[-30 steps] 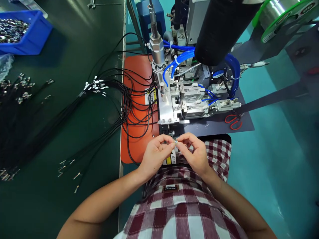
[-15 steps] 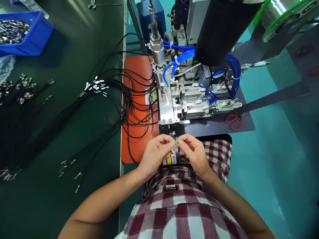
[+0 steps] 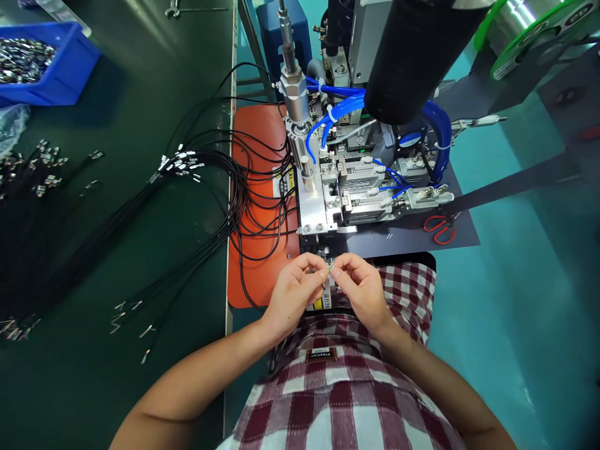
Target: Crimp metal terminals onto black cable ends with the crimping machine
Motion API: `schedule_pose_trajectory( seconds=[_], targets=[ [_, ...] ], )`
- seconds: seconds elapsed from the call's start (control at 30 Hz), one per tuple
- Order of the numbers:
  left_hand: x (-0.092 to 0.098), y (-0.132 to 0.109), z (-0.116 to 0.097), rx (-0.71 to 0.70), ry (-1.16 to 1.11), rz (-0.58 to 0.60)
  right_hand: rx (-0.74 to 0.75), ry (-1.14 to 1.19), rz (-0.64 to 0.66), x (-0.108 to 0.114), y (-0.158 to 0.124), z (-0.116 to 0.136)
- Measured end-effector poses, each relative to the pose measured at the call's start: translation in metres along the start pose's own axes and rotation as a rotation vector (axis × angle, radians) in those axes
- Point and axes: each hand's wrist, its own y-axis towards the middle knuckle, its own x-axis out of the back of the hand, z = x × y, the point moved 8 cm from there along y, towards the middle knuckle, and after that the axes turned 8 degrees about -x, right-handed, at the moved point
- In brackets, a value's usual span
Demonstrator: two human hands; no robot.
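Note:
Both of my hands meet at the near end of a metal machine (image 3: 313, 209), thumbs and forefingers pinched almost tip to tip. My left hand (image 3: 291, 292) is closed on the fine wires (image 3: 329, 269) of a cable end. From the other side, my right hand (image 3: 364, 290) pinches the same wires. The fingertips cover most of them. Below the hands shows a white label (image 3: 327, 301) with a yellow patch. Black cables (image 3: 233, 203) with metal tips loop over an orange-red board (image 3: 257, 275) and reach the machine's left side.
On the dark green table (image 3: 187, 375) at left are a blue bin (image 3: 70, 69) of small metal parts, bundled cables (image 3: 107, 219) and a wrench (image 3: 173, 9). Red-handled scissors (image 3: 439, 229) lie right of the machine. A black tube (image 3: 407, 62) hangs above it, near a green-rimmed spool (image 3: 520, 31).
My right fingertips have shifted slightly left, closer to my left fingertips. The coloured wires seen between them earlier are now mostly covered. The cables and machine look unchanged.

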Motion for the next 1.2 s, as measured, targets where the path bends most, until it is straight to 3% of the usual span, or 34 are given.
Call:
schedule_pose_trajectory(
  seconds=[0.4, 0.67, 0.9, 1.03, 1.2],
  targets=[
    [-0.001, 0.001, -0.002, 0.034, -0.015, -0.013, 0.001, -0.043, 0.003, 0.007, 0.001, 0.002],
    [-0.001, 0.002, 0.0, 0.024, -0.018, 0.001, 0.144, -0.24, -0.056, 0.01, -0.002, 0.021],
    [-0.004, 0.002, 0.0, 0.011, -0.08, 0.044, -0.057, -0.034, 0.114, -0.002, 0.001, 0.001],
    [-0.009, 0.0, -0.001, 0.016, -0.079, 0.12, -0.003, -0.079, 0.083, -0.001, -0.001, 0.005],
    [-0.005, -0.001, -0.005, 0.002, -0.023, 0.064, 0.052, -0.14, 0.095, -0.001, -0.005, 0.011]
  ],
)
